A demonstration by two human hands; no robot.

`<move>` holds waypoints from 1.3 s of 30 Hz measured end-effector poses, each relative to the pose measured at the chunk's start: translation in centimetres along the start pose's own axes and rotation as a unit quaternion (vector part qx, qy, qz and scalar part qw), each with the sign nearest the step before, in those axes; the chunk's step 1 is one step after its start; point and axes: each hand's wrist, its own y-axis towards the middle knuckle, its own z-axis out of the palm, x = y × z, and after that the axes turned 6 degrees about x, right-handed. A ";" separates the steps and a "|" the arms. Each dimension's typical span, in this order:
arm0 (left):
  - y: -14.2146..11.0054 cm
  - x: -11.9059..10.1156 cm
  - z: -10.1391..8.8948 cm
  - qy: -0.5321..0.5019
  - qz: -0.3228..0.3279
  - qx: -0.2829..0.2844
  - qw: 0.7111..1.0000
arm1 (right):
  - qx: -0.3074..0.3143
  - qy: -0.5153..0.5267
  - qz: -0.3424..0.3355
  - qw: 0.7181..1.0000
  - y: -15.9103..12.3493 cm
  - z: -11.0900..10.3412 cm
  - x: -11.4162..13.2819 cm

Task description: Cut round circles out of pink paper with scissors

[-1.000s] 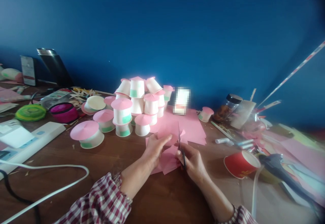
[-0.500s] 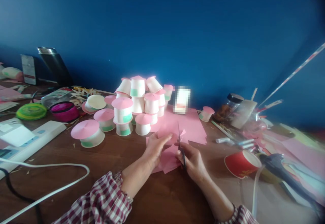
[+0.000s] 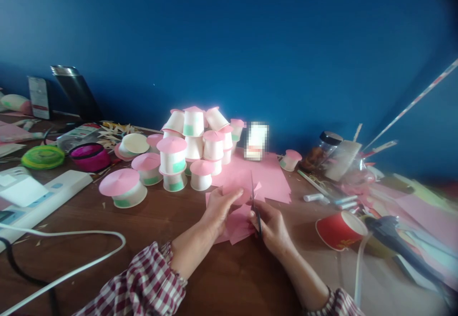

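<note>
My left hand [image 3: 219, 207] pinches a piece of pink paper [image 3: 237, 195], thumb on top. In my right hand [image 3: 272, 224] is a pair of scissors [image 3: 253, 193], its blades pointing away from me at the right edge of that piece. A narrow pink strip stands off beside the blades. Under my hands lie pink paper scraps [image 3: 239, 225], and pink sheets [image 3: 269, 175] are spread just beyond. To the left stand several white paper cups with pink paper tops, some stacked; one [image 3: 125, 189] is nearest me.
A red paper cup [image 3: 339, 230] lies on its side at right, near markers [image 3: 347, 201] and a lidded jar [image 3: 324, 151]. A white power strip [image 3: 60, 194] and white cable [image 3: 89, 234] lie at left. A dark tumbler [image 3: 77, 91] leans against the blue wall.
Almost nothing differs. My hands, the scissors and the pink paper hold nearly the same place; the view has shifted very slightly.
</note>
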 end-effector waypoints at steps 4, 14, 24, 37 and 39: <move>0.1 0.1 0.1 0.000 0.004 -0.005 1.000 | 0.005 -0.004 -0.006 1.000 0.0 -0.1 0.0; 0.2 0.2 -0.1 -0.001 0.004 -0.002 1.000 | 0.002 -0.005 0.001 1.000 0.0 0.0 0.2; 0.4 0.3 -0.2 0.000 0.002 -0.008 1.000 | 0.000 -0.023 -0.010 1.000 0.1 -0.2 0.3; 0.3 0.1 -0.3 0.011 -0.003 0.007 1.000 | 0.000 -0.033 -0.004 0.999 0.0 -0.3 0.1; 0.3 0.2 -0.3 0.011 -0.001 0.010 1.000 | 0.001 -0.025 0.004 1.000 0.0 -0.3 0.0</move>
